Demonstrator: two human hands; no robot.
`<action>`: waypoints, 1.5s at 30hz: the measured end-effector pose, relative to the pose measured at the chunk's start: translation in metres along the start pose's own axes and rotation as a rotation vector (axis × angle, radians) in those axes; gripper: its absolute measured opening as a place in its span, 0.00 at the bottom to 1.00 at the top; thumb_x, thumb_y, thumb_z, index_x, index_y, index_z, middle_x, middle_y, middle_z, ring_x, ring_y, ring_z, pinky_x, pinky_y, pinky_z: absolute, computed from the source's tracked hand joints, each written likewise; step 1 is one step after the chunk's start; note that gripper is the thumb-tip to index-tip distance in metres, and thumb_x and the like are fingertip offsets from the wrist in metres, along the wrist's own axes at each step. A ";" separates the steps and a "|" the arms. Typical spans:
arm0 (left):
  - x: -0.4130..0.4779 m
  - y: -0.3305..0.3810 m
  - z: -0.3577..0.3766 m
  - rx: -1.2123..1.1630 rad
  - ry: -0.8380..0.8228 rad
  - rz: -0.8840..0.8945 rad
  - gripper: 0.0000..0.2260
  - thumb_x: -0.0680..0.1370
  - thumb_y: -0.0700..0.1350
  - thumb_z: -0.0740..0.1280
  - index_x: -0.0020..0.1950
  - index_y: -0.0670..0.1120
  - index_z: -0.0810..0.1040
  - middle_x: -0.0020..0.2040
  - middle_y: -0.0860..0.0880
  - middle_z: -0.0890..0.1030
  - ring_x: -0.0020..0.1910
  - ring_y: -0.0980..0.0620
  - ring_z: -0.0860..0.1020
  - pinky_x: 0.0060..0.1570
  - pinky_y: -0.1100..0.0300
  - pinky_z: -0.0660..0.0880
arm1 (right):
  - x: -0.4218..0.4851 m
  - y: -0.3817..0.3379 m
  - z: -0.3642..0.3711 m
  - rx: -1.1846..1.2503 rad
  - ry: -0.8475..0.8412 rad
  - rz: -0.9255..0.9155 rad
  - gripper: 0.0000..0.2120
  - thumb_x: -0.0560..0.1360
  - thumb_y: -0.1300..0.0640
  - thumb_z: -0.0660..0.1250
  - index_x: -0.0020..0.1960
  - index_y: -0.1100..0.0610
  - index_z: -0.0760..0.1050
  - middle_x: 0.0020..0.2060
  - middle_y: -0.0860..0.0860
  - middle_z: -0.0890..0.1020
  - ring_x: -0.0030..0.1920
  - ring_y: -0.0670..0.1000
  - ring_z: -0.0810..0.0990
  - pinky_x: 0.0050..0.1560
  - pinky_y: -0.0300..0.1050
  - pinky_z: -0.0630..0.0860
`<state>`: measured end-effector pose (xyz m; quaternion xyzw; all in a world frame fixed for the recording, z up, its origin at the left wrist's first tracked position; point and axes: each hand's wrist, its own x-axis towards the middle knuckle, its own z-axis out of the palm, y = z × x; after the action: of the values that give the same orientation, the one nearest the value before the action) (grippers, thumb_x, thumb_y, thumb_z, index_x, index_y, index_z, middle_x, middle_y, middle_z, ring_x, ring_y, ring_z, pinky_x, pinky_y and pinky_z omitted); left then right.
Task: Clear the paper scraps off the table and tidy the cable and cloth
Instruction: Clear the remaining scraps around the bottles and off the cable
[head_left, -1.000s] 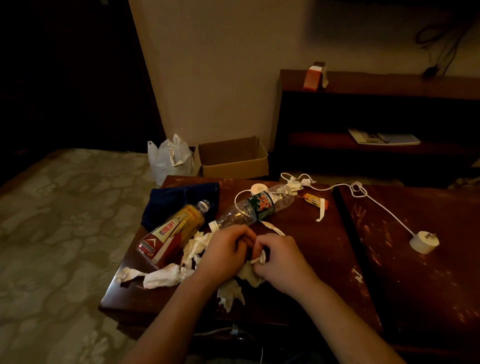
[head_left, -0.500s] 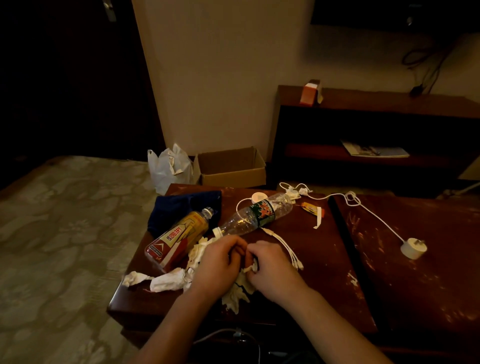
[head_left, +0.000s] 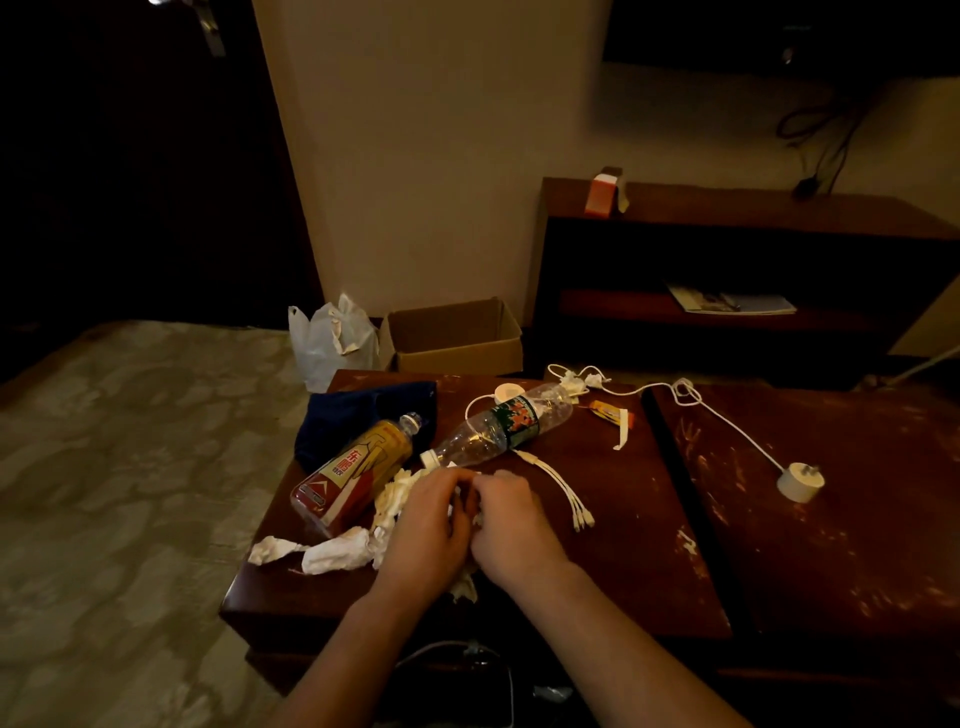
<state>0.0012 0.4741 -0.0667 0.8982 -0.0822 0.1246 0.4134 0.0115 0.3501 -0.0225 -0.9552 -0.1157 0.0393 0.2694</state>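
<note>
Presently, in the head view, the left hand (head_left: 428, 525) and the right hand (head_left: 511, 525) meet at the near edge of the table (head_left: 597, 597), both curled over a wad of paper scraps (head_left: 395, 496). Both appear clenched on the paper, though the fingertips are hidden, so the exact hold cannot be confirmed.

Loose scraps lie at 9 o'clock from the hands, near the table's left edge. The yellow bottle (head_left: 353, 473) lies at 10 o'clock, touching the scrap pile; the clear bottle (head_left: 498, 431) lies at 12 o'clock. The cloth (head_left: 358, 415) is beyond the yellow bottle. The cable (head_left: 727, 421) runs from 1 o'clock to the plug (head_left: 800, 480) at 3 o'clock.

Hazards, by judgement:
- Sweeping the pile may roll the yellow bottle off the left edge.
- Scraps at the edge may drop to the floor.
- The split cable ends (head_left: 566, 493), just beside the right hand, may be gathered with the paper.
</note>
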 end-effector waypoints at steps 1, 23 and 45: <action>-0.001 -0.003 -0.001 0.051 -0.002 0.004 0.14 0.80 0.41 0.66 0.61 0.57 0.75 0.57 0.62 0.76 0.56 0.66 0.71 0.57 0.68 0.69 | -0.002 -0.002 0.002 0.018 0.016 0.019 0.13 0.79 0.58 0.66 0.64 0.52 0.76 0.56 0.51 0.74 0.56 0.54 0.76 0.52 0.42 0.73; -0.034 -0.002 -0.013 0.175 -0.007 -0.065 0.22 0.77 0.49 0.70 0.71 0.59 0.72 0.68 0.60 0.72 0.66 0.59 0.64 0.68 0.57 0.67 | -0.027 -0.010 0.018 -0.038 -0.046 -0.012 0.15 0.80 0.62 0.60 0.63 0.51 0.77 0.56 0.52 0.79 0.54 0.54 0.79 0.54 0.46 0.79; 0.014 -0.006 0.037 0.106 0.230 0.040 0.27 0.71 0.33 0.70 0.67 0.52 0.74 0.68 0.54 0.71 0.65 0.56 0.69 0.63 0.55 0.70 | 0.014 0.044 0.016 0.191 0.062 0.113 0.07 0.76 0.57 0.70 0.52 0.49 0.83 0.47 0.43 0.83 0.45 0.43 0.79 0.41 0.34 0.76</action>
<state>0.0216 0.4492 -0.0897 0.8968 -0.0455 0.2389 0.3696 0.0315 0.3252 -0.0591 -0.9310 -0.0491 0.0358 0.3598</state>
